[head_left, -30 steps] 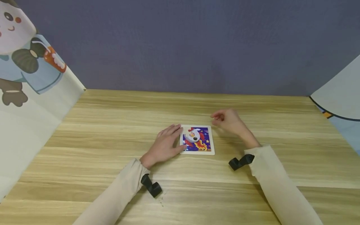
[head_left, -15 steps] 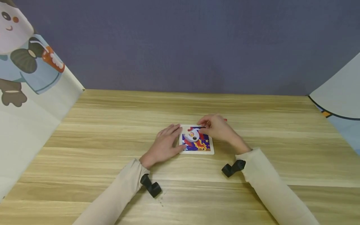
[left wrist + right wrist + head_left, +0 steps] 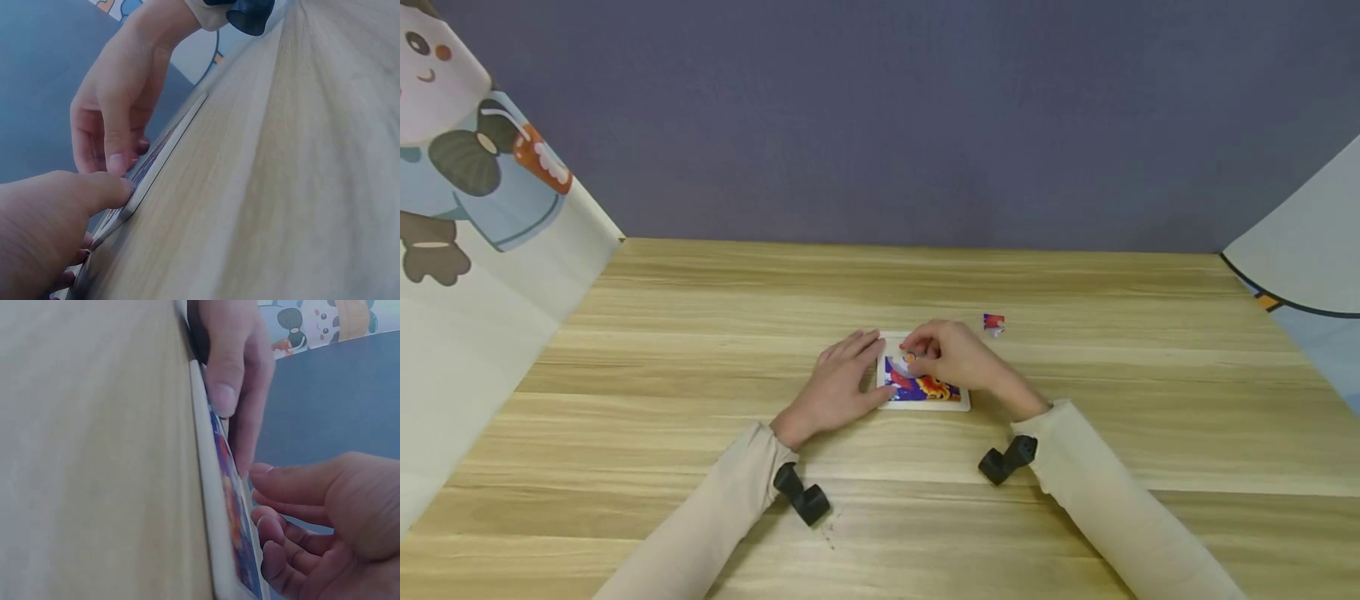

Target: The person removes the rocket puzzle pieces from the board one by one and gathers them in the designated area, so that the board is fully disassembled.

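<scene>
A small square jigsaw puzzle [image 3: 917, 390] with a white border lies flat on the table, its picture purple, red and orange. Across its left border rests my left hand [image 3: 842, 383], fingers spread, the thumb on the lower left corner. My right hand [image 3: 953, 352] is over the puzzle's upper part and hides its upper right. Its thumb and bent fingers stand at the surface, an orange spot of the picture visible between them. In the right wrist view, the right thumb [image 3: 265, 474] and fingertips are apart along the puzzle's edge. A loose purple and red puzzle piece [image 3: 993, 322] lies up and right of the puzzle.
The wooden table [image 3: 700, 308] runs back to a dark blue wall [image 3: 880, 125]. Side panels carry cartoon prints, a character [image 3: 482, 150] on the left one. Black wrist cameras sit at both beige cuffs.
My right hand has moved left and toward me, from beside the puzzle onto its upper part. The loose piece has come into sight where that hand was. My left hand has stayed put.
</scene>
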Demonstrator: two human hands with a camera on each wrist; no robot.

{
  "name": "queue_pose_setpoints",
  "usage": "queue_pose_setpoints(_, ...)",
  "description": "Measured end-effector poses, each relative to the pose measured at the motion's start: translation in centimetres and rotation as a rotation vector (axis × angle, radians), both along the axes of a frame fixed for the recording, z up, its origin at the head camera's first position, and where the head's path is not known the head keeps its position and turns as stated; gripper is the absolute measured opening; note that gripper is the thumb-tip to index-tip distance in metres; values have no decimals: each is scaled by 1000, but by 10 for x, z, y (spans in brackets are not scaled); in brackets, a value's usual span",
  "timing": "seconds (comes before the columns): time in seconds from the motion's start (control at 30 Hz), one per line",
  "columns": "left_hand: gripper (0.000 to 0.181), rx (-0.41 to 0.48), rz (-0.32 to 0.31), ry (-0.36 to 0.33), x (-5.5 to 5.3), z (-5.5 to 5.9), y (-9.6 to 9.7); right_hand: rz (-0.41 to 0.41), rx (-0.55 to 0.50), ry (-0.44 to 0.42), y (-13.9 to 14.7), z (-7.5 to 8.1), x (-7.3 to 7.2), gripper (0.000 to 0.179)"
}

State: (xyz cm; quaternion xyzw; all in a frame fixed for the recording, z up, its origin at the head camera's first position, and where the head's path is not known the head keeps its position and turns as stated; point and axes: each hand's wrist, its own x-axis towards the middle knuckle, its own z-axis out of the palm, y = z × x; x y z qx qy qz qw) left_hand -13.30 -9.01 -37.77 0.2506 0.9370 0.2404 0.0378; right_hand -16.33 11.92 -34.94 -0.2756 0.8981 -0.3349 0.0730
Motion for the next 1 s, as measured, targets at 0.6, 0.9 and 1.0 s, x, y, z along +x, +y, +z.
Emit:
queue_pose_setpoints(0.6, 71, 3, 0, -6, 0, 0, 0, -5, 30, -52, -8, -2, 4, 20)
queue_pose_setpoints(0.9, 71, 2, 4, -2, 0, 0, 0, -33, 23, -71, -9, -1, 4, 20)
queue_pose_setpoints(1.0, 71, 0, 4, -1, 0, 0, 1, -35, 11, -78, -8, -2, 3, 19)
